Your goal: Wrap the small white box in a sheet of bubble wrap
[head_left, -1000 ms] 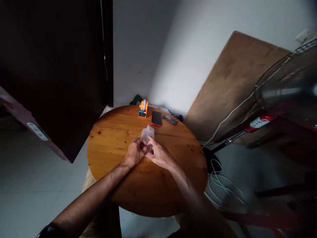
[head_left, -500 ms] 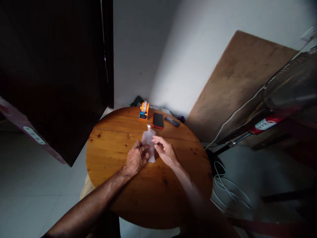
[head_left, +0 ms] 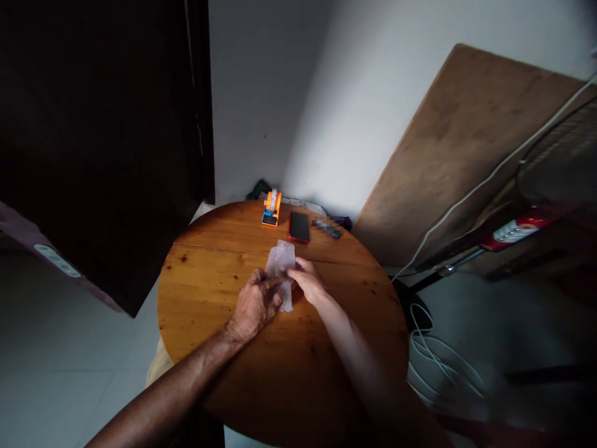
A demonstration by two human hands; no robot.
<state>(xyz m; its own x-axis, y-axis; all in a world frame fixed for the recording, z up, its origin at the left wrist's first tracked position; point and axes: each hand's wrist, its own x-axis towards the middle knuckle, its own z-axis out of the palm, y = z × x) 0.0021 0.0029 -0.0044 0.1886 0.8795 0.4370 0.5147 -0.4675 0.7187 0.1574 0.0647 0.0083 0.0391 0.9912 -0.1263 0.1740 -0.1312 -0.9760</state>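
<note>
A small clear plastic pouch (head_left: pixel 281 261) lies on the round wooden table (head_left: pixel 224 274). My left hand (head_left: pixel 254 303) rests on the pouch's lower left part with its fingers curled over it. My right hand (head_left: pixel 308 281) pinches the pouch's right edge between thumb and fingers. What is inside the pouch cannot be made out.
At the table's far edge lie an orange and blue gadget (head_left: pixel 271 208), a red-cased phone (head_left: pixel 298 226) and a small dark object (head_left: pixel 329 228). A wooden board (head_left: pixel 448 149) leans on the wall at right, beside a fan (head_left: pixel 555 180) and white cables (head_left: pixel 443 367). A dark door (head_left: pixel 102 137) stands left.
The pouch has been pulled out flatter between my hands and shifted slightly. My right hand went from open fingers to a pinch on the pouch's edge. The view drifted a little.
</note>
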